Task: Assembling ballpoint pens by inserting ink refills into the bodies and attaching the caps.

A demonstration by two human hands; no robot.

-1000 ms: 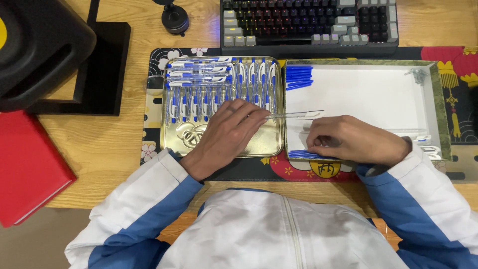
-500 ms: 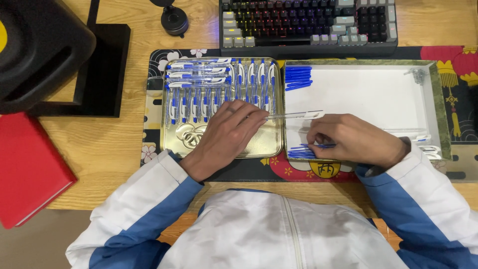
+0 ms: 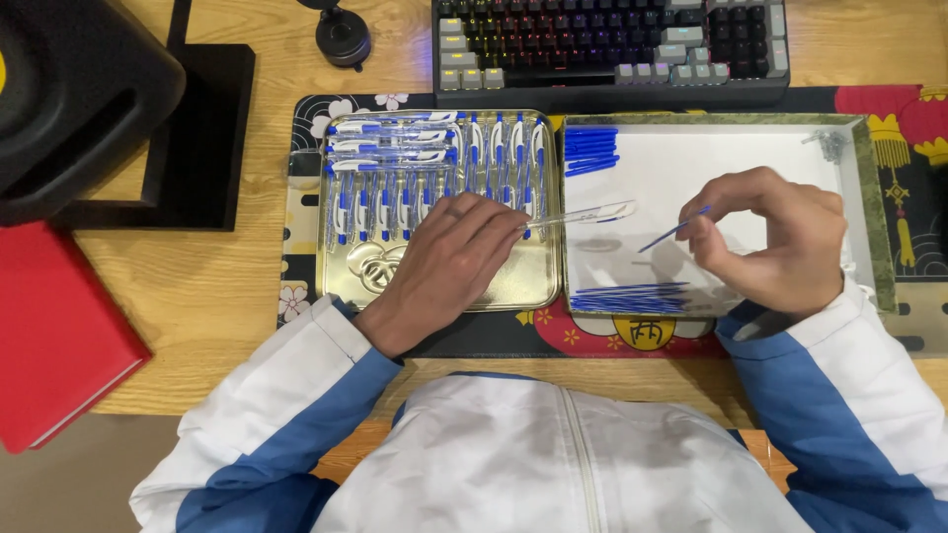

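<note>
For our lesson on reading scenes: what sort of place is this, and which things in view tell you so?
Probably a home or office desk used for small assembly work: a keyboard on a wooden desk, a metal tray of pens, and the right hand holding a blue refill.

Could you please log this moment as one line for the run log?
left hand: holds clear plastic pen barrel | right hand: grip on thin blue ink refill | over white tray

The person is wearing a white zip-front jacket with blue panels running along the undersides of both sleeves; the white cuffs are ending at the wrists, leaving the left hand (image 3: 449,259) and right hand (image 3: 780,242) bare, without gloves or rings
</note>
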